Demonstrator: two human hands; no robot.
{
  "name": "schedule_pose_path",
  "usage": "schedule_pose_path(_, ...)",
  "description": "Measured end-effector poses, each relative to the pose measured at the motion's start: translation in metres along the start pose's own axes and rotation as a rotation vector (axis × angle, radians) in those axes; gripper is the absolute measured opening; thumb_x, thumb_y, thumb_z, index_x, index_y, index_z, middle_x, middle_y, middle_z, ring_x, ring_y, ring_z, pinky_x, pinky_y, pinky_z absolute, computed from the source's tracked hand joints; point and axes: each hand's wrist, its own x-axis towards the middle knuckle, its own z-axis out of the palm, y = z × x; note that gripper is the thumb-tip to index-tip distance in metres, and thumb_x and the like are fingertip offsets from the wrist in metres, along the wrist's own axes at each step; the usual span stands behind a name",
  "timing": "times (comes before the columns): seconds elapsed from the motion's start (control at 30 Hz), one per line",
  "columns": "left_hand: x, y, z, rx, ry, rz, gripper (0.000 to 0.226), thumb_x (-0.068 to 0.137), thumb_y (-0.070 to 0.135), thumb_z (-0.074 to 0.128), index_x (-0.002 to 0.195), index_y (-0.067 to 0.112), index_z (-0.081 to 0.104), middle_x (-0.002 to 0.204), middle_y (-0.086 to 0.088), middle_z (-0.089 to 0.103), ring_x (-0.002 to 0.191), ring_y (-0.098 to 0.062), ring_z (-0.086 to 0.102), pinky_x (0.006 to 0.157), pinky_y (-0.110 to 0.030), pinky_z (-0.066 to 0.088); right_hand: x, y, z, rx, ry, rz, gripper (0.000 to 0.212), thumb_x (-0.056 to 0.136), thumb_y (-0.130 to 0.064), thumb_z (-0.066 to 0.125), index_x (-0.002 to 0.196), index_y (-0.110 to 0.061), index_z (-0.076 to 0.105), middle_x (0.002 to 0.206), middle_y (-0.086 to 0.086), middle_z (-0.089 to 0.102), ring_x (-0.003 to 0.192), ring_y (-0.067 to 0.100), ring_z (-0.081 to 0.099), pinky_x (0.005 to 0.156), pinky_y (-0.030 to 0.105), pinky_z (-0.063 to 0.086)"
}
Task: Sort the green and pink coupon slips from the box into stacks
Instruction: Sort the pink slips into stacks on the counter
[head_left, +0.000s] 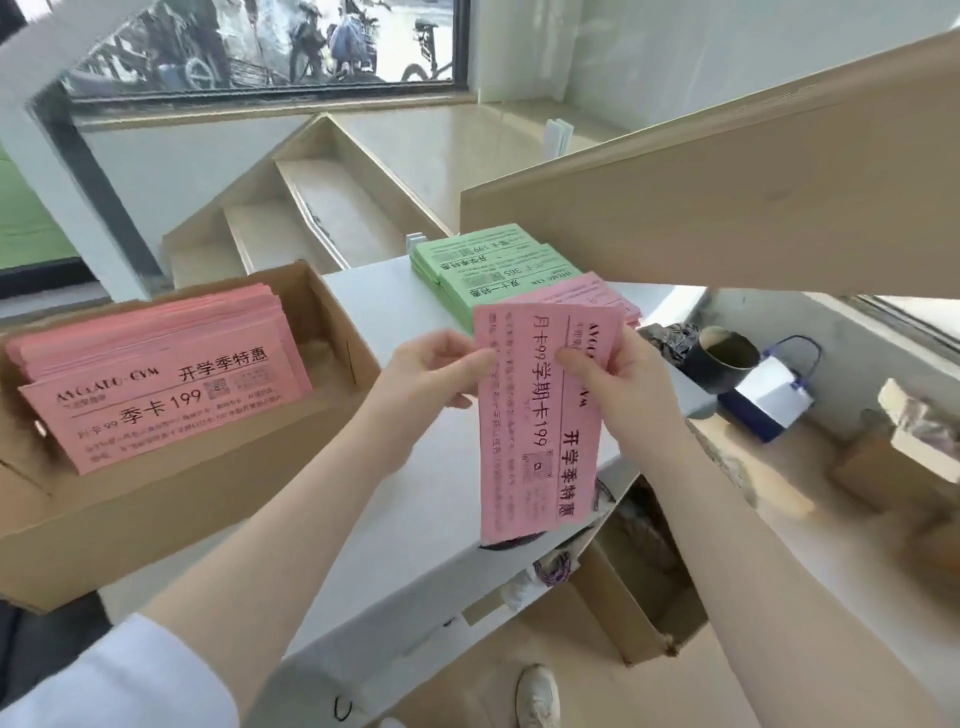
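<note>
Holding a pink slip (540, 415) upright over the white surface (395, 322), the left hand (436, 371) pinches its left edge while the right hand (618, 379) grips its top right part, thumb on the face and fingers curled behind. It may be more than one slip; the top edge looks doubled, though I cannot tell for sure. If two sheets cling together, one could slip loose and drop off the near right edge of the surface into the open carton (639, 587) on the floor. The pink stack (597, 293) lies far right, overlapping the green stack (493, 265) just beyond it, so a careless drop could mix colours or nudge either pile askew. More pink slips (156, 374) wait in the box (171, 514) at left.
</note>
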Motion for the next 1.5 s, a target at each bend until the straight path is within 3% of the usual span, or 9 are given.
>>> schedule_pose_path(0.13,0.029,-0.042,0.045,0.036,-0.240,-0.292,0.011,0.085,0.019,0.064,0.094,0.019,0.057,0.097,-0.002,0.072,0.086,-0.015,0.070,0.080,-0.032,0.055,0.023,0.060,-0.036,0.270,0.336,0.293,0.018,0.090,-0.013,0.057,0.108,-0.013,0.060,0.096,-0.001,0.070,0.083,0.012,0.069,0.068,0.027,0.057)
schedule_pose_path(0.3,0.056,-0.071,0.082,0.011,-0.157,-0.490,0.020,0.087,0.012,0.062,0.107,0.015,0.059,0.091,-0.006,0.073,0.071,-0.012,0.070,0.065,-0.021,0.056,0.049,0.119,-0.080,0.520,0.542,0.582,0.017,0.091,-0.010,0.057,0.107,-0.014,0.056,0.096,0.005,0.068,0.081,0.018,0.066,0.059,0.031,0.054)
schedule_pose_path(0.53,0.094,-0.086,0.104,-0.007,0.395,-0.404,0.021,0.086,0.013,0.064,0.103,0.011,0.052,0.088,-0.011,0.069,0.074,-0.018,0.066,0.067,-0.029,0.052,0.082,0.151,-0.131,0.066,0.364,0.489,0.049,0.080,-0.003,0.068,0.123,-0.013,0.045,0.101,0.000,0.059,0.085,0.010,0.061,0.077,0.029,0.052)
schedule_pose_path(0.67,0.106,-0.095,0.111,-0.055,0.547,-0.378,0.037,0.086,0.019,0.064,0.116,0.012,0.045,0.097,-0.012,0.068,0.087,-0.024,0.067,0.074,-0.033,0.053,0.100,0.162,-0.143,-0.276,0.157,0.455,0.036,0.079,-0.011,0.069,0.114,-0.011,0.059,0.107,0.005,0.064,0.096,0.019,0.060,0.092,0.040,0.048)
schedule_pose_path(0.87,0.116,-0.098,0.115,0.038,0.540,-0.397,0.054,0.083,0.019,0.068,0.127,0.009,0.039,0.098,-0.008,0.067,0.084,-0.019,0.066,0.068,-0.027,0.051,0.121,0.169,-0.149,-0.452,0.057,0.400,0.026,0.084,-0.011,0.059,0.109,-0.008,0.063,0.105,0.006,0.065,0.091,0.016,0.056,0.082,0.031,0.046)
schedule_pose_path(0.97,0.118,-0.098,0.114,0.247,0.528,-0.376,0.080,0.078,0.027,0.073,0.141,0.010,0.026,0.115,-0.004,0.057,0.102,-0.022,0.059,0.091,-0.040,0.048,0.129,0.172,-0.147,-0.650,0.008,0.297,0.034,0.086,-0.014,0.055,0.119,-0.005,0.055,0.119,0.012,0.059,0.108,0.026,0.053,0.091,0.038,0.044)
schedule_pose_path(1.13,0.138,-0.094,0.113,0.201,0.529,-0.239,0.109,0.073,0.036,0.076,0.148,0.018,-0.001,0.156,0.002,0.011,0.142,-0.014,0.015,0.116,-0.039,0.019,0.159,0.155,-0.134,-0.467,-0.190,0.223,0.063,0.095,-0.022,0.051,0.148,-0.015,0.019,0.152,0.001,0.028,0.139,0.018,0.027,0.108,0.033,0.026)
schedule_pose_path(1.3,0.151,-0.099,0.115,0.112,0.487,-0.187,0.090,0.071,0.036,0.075,0.140,0.035,0.019,0.138,0.009,0.046,0.123,-0.013,0.048,0.103,-0.045,0.042,0.181,0.157,-0.131,-0.451,-0.349,0.235,0.062,0.086,-0.022,0.064,0.138,-0.019,0.032,0.117,-0.012,0.050,0.109,0.008,0.048,0.088,0.025,0.035)
schedule_pose_path(1.5,0.154,-0.105,0.117,0.050,0.495,-0.157,0.079,0.086,0.026,0.063,0.144,0.036,0.012,0.138,0.012,0.046,0.124,-0.010,0.047,0.106,-0.041,0.038,0.190,0.171,-0.130,-0.325,-0.327,0.249,0.053,0.082,-0.023,0.068,0.129,-0.024,0.044,0.117,-0.011,0.060,0.106,0.007,0.056,0.085,0.026,0.042)
